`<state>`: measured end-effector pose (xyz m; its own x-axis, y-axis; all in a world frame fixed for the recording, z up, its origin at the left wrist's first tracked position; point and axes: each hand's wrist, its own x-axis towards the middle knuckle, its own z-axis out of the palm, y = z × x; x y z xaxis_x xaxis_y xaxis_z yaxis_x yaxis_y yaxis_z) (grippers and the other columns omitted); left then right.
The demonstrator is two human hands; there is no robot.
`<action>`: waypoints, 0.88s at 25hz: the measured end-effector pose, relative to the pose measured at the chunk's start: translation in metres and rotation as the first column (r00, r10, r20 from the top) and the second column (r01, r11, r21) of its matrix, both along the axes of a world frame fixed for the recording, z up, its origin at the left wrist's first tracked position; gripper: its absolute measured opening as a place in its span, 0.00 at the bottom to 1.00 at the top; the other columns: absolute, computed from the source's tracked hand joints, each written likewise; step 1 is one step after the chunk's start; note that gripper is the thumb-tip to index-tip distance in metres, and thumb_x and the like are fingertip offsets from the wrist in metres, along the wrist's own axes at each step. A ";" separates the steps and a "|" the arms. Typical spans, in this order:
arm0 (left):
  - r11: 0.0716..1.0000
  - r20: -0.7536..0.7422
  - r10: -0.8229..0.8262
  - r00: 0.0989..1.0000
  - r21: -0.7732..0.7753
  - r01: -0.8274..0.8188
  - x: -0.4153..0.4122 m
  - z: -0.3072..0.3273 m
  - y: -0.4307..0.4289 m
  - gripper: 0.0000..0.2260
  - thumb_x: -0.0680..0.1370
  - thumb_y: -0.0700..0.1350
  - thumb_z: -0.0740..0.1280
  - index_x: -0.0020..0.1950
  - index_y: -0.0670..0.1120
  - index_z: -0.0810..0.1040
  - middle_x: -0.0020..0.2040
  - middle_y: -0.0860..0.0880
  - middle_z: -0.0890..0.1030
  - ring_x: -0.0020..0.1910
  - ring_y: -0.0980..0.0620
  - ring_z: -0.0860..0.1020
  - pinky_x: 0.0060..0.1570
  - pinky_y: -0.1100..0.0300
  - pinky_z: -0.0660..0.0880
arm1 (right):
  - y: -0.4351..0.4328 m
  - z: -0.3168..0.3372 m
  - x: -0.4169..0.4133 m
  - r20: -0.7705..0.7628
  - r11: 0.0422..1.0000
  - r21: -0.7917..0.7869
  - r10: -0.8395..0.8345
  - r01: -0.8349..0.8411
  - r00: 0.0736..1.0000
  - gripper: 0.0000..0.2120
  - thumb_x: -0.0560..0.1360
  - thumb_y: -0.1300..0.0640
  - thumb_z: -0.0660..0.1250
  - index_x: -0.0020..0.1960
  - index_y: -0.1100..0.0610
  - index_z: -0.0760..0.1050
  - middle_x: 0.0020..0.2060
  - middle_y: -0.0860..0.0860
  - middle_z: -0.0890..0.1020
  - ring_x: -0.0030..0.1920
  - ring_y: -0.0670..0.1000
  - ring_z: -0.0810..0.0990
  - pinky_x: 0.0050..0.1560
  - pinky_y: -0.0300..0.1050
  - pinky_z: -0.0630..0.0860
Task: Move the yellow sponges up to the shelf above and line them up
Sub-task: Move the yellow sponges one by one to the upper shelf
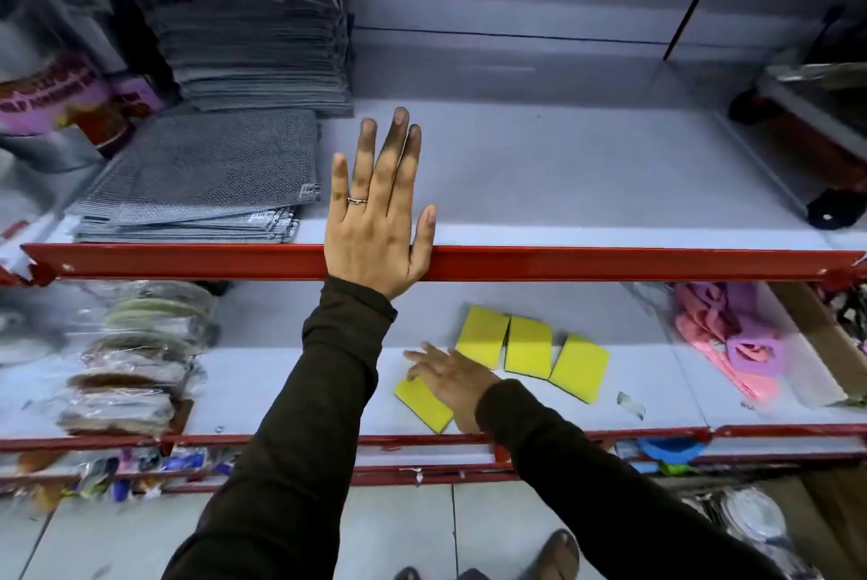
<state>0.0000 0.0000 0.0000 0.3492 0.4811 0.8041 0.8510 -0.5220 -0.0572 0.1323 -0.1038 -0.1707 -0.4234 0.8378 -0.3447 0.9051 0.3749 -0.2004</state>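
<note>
Left hand [377,222] lies flat on the upper shelf [586,260]; right hand [448,380] covers one of four yellow sponges [528,347] below.

We are in a shop aisle, facing metal display shelving with red front rails [610,261] and grey boards. Stock lies in multiples: stacks of grey mesh mats [206,185] with printed labels, plastic-wrapped scouring pads [136,368], pink packaged goods [732,345], and small packets on the lowest rack [155,467] above a tiled floor [413,528]

four yellow sponges [528,347], flat, lower shelf [281,373]
</note>
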 end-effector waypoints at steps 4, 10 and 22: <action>0.999 0.014 0.012 1.000 0.033 -0.012 0.001 -0.002 0.000 0.30 0.84 0.54 0.52 0.83 0.40 0.59 0.82 0.42 0.63 0.81 0.39 0.56 0.82 0.48 0.38 | 0.014 -0.008 -0.010 0.122 0.985 -0.169 0.067 -0.046 0.990 0.32 0.65 0.77 0.69 0.64 0.58 0.66 0.81 0.56 0.57 0.82 0.58 0.52 0.80 0.62 0.55; 0.999 0.003 0.012 1.000 0.032 -0.012 0.001 -0.003 0.003 0.30 0.83 0.53 0.53 0.83 0.41 0.59 0.82 0.42 0.63 0.83 0.43 0.52 0.82 0.48 0.37 | 0.010 0.032 -0.008 0.187 0.987 -0.057 -0.135 0.148 0.973 0.52 0.64 0.51 0.80 0.78 0.59 0.54 0.73 0.61 0.67 0.74 0.62 0.68 0.79 0.62 0.56; 0.999 0.028 0.025 0.999 0.030 -0.025 0.003 -0.002 0.001 0.30 0.83 0.50 0.53 0.84 0.40 0.57 0.84 0.43 0.59 0.84 0.45 0.50 0.82 0.49 0.37 | -0.052 0.315 0.032 -0.030 0.906 0.096 -0.411 0.411 0.911 0.38 0.58 0.41 0.81 0.62 0.54 0.72 0.55 0.52 0.73 0.55 0.55 0.77 0.58 0.54 0.78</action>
<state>0.0027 0.0007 -0.0018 0.3149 0.4649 0.8275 0.8653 -0.4989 -0.0490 0.1640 -0.1562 0.1438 -0.0369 0.9675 -0.2503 0.9817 -0.0118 -0.1903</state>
